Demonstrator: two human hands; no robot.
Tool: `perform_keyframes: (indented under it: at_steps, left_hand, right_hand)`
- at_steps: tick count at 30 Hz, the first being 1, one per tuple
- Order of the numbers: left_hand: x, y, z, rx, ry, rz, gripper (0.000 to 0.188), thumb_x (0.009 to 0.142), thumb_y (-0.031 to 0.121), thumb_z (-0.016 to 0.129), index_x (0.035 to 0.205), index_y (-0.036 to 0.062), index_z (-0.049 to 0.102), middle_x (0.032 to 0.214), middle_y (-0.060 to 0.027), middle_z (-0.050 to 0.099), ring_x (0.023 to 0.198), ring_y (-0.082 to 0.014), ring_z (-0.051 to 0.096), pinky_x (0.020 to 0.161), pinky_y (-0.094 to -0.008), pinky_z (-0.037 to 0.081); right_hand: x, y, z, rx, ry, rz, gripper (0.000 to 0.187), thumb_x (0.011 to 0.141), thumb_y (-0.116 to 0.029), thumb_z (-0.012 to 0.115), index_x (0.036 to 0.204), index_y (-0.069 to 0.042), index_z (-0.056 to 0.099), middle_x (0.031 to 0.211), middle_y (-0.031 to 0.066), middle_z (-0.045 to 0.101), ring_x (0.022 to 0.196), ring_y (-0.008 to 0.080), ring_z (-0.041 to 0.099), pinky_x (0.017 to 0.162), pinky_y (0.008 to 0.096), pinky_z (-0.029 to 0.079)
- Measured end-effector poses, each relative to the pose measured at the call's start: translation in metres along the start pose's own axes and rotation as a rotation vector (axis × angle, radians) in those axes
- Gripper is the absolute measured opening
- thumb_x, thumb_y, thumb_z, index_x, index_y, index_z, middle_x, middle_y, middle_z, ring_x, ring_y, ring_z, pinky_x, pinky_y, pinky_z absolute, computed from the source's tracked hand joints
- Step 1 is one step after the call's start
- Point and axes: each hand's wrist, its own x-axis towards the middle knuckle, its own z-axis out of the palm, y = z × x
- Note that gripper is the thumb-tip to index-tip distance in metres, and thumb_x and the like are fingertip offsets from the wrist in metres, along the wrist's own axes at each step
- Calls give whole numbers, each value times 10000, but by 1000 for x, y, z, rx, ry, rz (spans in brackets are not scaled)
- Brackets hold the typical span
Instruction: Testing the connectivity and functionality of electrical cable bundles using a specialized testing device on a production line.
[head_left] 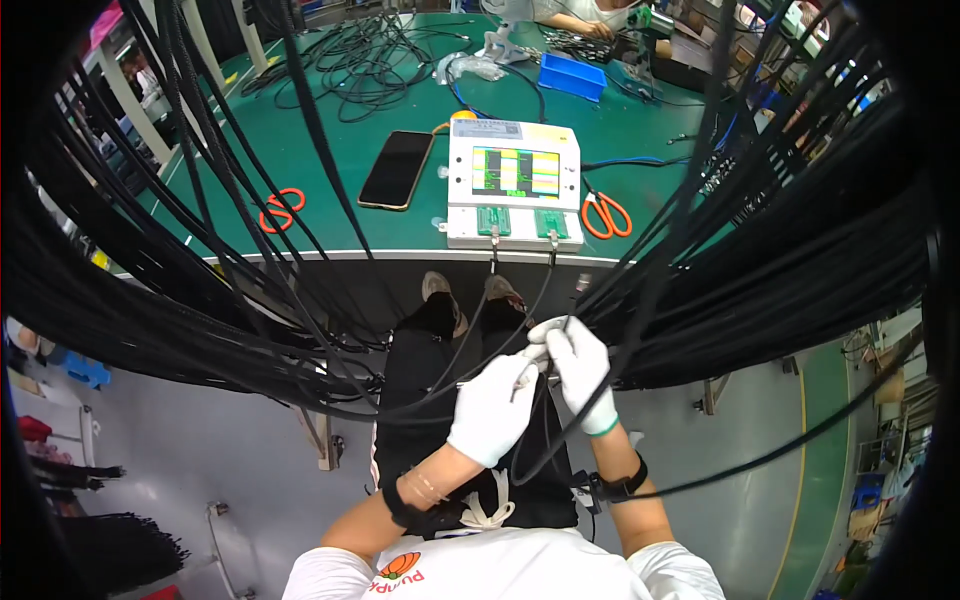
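Pinched between left hand (494, 408) and right hand (580, 370): black cable (548, 387), six o'clock from white tester (513, 185); twisting is best avoided.

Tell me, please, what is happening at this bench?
A person's gloved left hand and right hand meet, pinching what looks like a black cable. Two black leads are plugged into the white tester on the green table, its screen lit. A smartphone lies beside it.
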Motion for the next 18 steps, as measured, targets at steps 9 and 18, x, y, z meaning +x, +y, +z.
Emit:
perform_keyframes:
  at_steps: [9, 18]
  left_hand:
    - [125, -37, -27, -591, 86, -285, 214, 951, 185, 656, 864, 8, 738, 628, 27, 582, 580, -38, 460, 519, -251, 353]
    - [104, -13, -23, -126, 57, -263, 221, 934, 207, 640, 872, 7, 709, 640, -110, 643, 554, -158, 604, 568, -302, 468]
  right_hand:
    - [73, -31, 11, -594, 464, -235, 260, 948, -226, 658, 1017, 24, 662, 634, 65, 581, 548, 107, 553, 528, 301, 436]
    - [76, -28, 10, -453, 262, -289, 230, 965, -169, 612, 854, 22, 674, 631, 16, 585, 565, 72, 488, 546, 276, 414]
